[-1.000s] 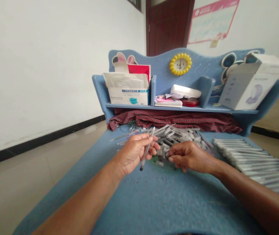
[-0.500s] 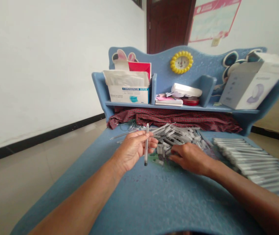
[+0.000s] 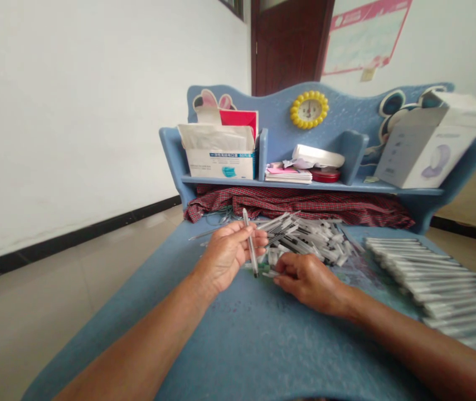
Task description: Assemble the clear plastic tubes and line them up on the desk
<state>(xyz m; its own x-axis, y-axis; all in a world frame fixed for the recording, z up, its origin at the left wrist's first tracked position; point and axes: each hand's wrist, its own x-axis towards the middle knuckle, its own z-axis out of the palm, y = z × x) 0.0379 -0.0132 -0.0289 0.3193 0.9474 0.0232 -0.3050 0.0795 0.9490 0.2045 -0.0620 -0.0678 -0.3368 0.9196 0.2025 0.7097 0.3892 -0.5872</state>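
Pinching a pen (image 3: pixel 249 242) near upright over the bench (image 3: pixel 238 345), the left hand (image 3: pixel 227 257) is clamped on its barrel. The right hand (image 3: pixel 307 279) lies beside it, fingertips on small parts (image 3: pixel 270 274) by the pile (image 3: pixel 305 236); its grip I cannot tell. Best hold the pen steady.

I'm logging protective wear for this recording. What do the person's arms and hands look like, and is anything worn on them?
The left forearm and right forearm are bare, with no sleeves in view. The left hand and right hand wear no gloves, and no watch, bracelet or ring shows.
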